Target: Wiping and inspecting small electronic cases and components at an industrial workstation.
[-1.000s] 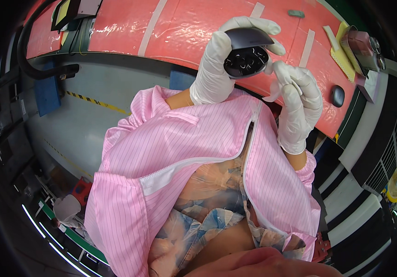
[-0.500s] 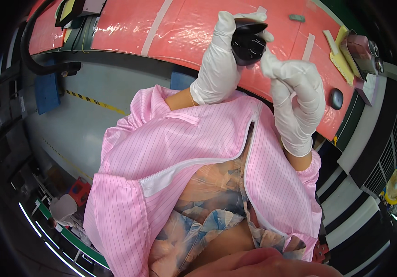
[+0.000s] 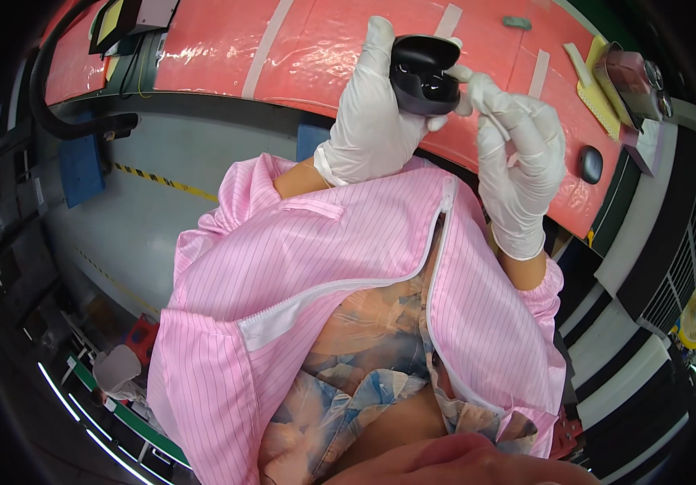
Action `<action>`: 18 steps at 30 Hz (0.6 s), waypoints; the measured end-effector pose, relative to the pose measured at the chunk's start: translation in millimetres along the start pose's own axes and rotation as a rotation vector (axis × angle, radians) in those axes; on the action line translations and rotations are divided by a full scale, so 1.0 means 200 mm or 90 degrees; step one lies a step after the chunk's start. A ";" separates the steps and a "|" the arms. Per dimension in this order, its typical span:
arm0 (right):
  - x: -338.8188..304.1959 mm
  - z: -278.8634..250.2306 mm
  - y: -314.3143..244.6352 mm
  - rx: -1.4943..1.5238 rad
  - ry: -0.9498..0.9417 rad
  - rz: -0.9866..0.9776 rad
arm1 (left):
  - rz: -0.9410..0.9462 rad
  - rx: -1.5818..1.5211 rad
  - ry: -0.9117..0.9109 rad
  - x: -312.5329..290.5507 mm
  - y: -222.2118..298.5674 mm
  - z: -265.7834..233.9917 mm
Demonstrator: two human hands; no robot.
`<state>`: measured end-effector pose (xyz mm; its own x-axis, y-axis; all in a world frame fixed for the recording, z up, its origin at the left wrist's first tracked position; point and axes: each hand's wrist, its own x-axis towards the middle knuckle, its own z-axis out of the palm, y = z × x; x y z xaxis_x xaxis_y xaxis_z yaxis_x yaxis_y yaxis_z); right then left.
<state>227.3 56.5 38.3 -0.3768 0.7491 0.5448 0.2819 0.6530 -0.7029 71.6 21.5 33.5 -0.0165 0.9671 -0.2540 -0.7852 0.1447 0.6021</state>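
Note:
A black earbud charging case point(image 3: 425, 77), its lid raised, is held over the red-covered bench by my white-gloved left hand point(image 3: 372, 121). The left thumb stands up beside the case and other fingertips show beyond its right side. Glossy dark hollows show inside; whether earbuds sit in them is unclear. My right hand point(image 3: 522, 153), gloved too, has thumb and index finger brought together at the case's right edge. Anything in that pinch is hidden. Right of this hand, a closed dark case point(image 3: 590, 164) of similar rounded shape lies on the bench.
The bench's red covering point(image 3: 323, 48) carries pale tape strips. A small grey-green piece point(image 3: 517, 22) lies at the back. At right are a yellow notepad point(image 3: 598, 109) and a pinkish container point(image 3: 631, 77). A black flexible hose point(image 3: 73, 123) arches at left; a yellow fan point(image 3: 695, 315) stands far right.
The case has moved slightly left and tilted, so its inside now faces me more. My left hand shifted left with it; my right fingertips stayed close to its right edge.

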 end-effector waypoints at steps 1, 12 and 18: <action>0.02 0.02 0.00 -0.022 -0.024 -0.049 | 0.019 0.048 0.027 -0.01 0.00 0.02; 0.10 0.00 -0.06 -0.163 -0.150 -0.169 | 0.169 0.203 0.019 0.01 -0.01 0.05; 0.01 -0.15 0.00 0.209 -0.230 0.047 | 0.067 0.119 -0.128 0.01 0.06 -0.03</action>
<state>253.3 60.9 52.9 -0.6645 0.6674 0.3362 0.0483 0.4873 -0.8719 57.6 23.2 36.0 0.0462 0.9982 -0.0391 -0.6573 0.0599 0.7513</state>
